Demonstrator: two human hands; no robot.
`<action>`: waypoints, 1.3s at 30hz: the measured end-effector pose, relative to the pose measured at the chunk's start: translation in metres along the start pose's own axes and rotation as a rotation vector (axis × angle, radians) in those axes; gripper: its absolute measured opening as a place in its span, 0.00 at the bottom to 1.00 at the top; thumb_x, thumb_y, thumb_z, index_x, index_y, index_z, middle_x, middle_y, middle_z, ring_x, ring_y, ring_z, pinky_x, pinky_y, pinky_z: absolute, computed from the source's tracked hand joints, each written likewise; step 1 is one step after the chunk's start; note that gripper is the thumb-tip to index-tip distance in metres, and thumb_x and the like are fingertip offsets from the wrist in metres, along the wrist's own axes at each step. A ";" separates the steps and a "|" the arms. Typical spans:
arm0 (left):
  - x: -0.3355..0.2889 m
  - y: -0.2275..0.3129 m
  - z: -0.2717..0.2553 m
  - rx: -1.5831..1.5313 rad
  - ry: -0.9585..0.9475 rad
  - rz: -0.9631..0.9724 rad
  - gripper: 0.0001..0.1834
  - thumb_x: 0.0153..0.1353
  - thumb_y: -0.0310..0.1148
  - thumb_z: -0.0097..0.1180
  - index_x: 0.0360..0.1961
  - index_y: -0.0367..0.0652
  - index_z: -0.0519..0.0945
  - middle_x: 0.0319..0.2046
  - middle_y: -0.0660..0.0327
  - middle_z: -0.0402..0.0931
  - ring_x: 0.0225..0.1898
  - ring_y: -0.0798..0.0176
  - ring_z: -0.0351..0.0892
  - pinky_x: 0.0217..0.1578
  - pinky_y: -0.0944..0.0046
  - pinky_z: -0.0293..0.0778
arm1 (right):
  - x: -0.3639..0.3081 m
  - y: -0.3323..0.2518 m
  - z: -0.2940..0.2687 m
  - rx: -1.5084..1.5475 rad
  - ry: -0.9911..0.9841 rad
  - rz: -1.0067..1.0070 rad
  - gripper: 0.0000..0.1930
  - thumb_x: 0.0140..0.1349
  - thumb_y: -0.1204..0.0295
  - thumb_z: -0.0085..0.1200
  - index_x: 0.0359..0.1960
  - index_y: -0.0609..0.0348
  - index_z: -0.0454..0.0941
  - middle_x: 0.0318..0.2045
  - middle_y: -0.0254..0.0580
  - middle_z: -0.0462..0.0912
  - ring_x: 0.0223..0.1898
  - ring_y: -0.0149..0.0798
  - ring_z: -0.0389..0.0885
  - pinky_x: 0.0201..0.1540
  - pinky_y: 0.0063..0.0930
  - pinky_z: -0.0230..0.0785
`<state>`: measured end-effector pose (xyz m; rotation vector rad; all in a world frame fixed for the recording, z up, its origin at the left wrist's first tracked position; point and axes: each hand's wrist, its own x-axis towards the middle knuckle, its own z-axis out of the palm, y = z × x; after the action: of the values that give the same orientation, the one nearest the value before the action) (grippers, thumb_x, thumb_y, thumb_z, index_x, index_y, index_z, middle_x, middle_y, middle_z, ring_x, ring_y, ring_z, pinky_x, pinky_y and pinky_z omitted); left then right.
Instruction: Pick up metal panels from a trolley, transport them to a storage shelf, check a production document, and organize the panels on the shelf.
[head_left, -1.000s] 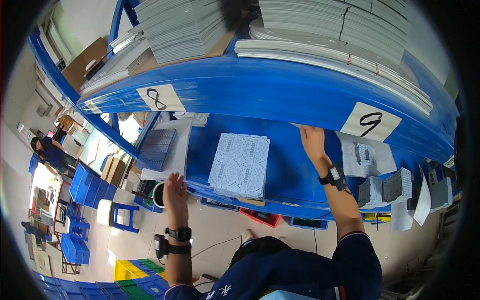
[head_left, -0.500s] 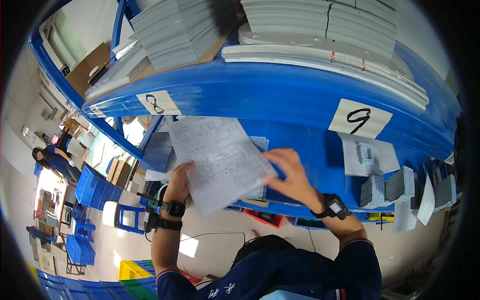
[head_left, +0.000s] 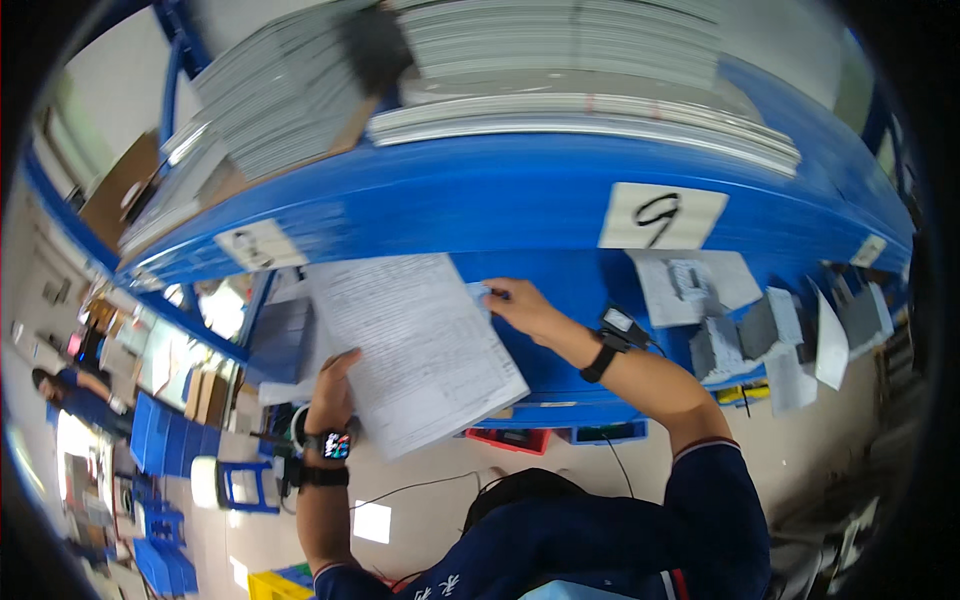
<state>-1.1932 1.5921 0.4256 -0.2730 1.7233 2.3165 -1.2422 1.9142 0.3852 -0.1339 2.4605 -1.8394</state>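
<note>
A sheaf of printed, handwritten-over paper sheets [head_left: 415, 350] hangs tilted in front of the lower blue shelf. At its left edge my left hand [head_left: 335, 385] grips it, thumb on top and the other fingers hidden beneath. My right hand [head_left: 522, 308] is beside the upper right edge of the sheets, over the shelf, with its fingers drawn together. A small dark bit shows at its fingertips, too small to name. Just behind the paper's edge, partly covered, lies a pale blue-white piece [head_left: 479, 291].
Overhead, a blue shelf beam [head_left: 450, 215] carries tall stacks of grey sheets [head_left: 560, 45]. On the lower shelf are a grey-blue stack [head_left: 280, 340] at left and small grey blocks [head_left: 768, 325] with loose papers at right. A red bin [head_left: 508, 440] sits below. Far left, another person [head_left: 85, 395] stands.
My right hand has left the sheets' right edge and moved up and left, its fingers closing. The sheets now hang more fully in view in my left hand. The whole view has shifted.
</note>
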 end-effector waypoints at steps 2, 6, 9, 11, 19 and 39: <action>0.009 -0.015 -0.031 0.144 0.014 0.158 0.16 0.56 0.32 0.54 0.41 0.29 0.76 0.38 0.52 0.78 0.40 0.56 0.78 0.43 0.60 0.72 | 0.005 -0.006 0.009 -0.098 0.022 -0.088 0.21 0.59 0.68 0.55 0.53 0.65 0.74 0.42 0.50 0.80 0.40 0.40 0.78 0.44 0.29 0.71; -0.003 -0.008 -0.014 0.080 0.068 0.109 0.17 0.58 0.34 0.52 0.42 0.28 0.74 0.39 0.51 0.78 0.38 0.57 0.80 0.42 0.61 0.74 | 0.010 -0.019 0.009 -0.181 0.030 -0.147 0.20 0.59 0.67 0.56 0.51 0.65 0.75 0.38 0.47 0.79 0.38 0.39 0.77 0.41 0.29 0.70; -0.015 0.004 0.003 0.097 -0.035 0.129 0.17 0.60 0.33 0.49 0.43 0.27 0.74 0.39 0.50 0.78 0.40 0.58 0.80 0.42 0.62 0.74 | 0.006 -0.051 0.006 0.034 -0.004 -0.058 0.21 0.60 0.67 0.54 0.53 0.65 0.72 0.36 0.45 0.78 0.35 0.36 0.77 0.36 0.29 0.71; -0.014 0.003 0.007 0.089 -0.032 0.116 0.17 0.61 0.33 0.49 0.43 0.27 0.74 0.40 0.50 0.78 0.40 0.58 0.80 0.42 0.62 0.74 | -0.001 -0.070 0.004 0.235 -0.060 0.032 0.22 0.61 0.67 0.54 0.55 0.65 0.69 0.35 0.44 0.77 0.33 0.34 0.77 0.33 0.29 0.72; -0.013 0.004 -0.006 -0.043 0.004 0.056 0.16 0.58 0.27 0.49 0.46 0.30 0.73 0.42 0.49 0.77 0.39 0.56 0.79 0.43 0.62 0.74 | 0.021 -0.036 0.009 0.459 -0.067 0.245 0.19 0.61 0.69 0.52 0.54 0.57 0.69 0.32 0.40 0.76 0.32 0.32 0.76 0.26 0.29 0.73; 0.057 0.002 -0.031 1.297 -0.306 0.899 0.15 0.59 0.30 0.52 0.45 0.33 0.75 0.40 0.55 0.77 0.43 0.59 0.77 0.46 0.59 0.72 | 0.011 -0.073 -0.005 0.380 -0.022 0.158 0.21 0.62 0.68 0.52 0.56 0.58 0.64 0.42 0.40 0.75 0.37 0.35 0.77 0.33 0.33 0.74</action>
<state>-1.2478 1.5661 0.4023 1.1801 2.9944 0.9032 -1.2516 1.8972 0.4563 0.0586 1.9941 -2.1717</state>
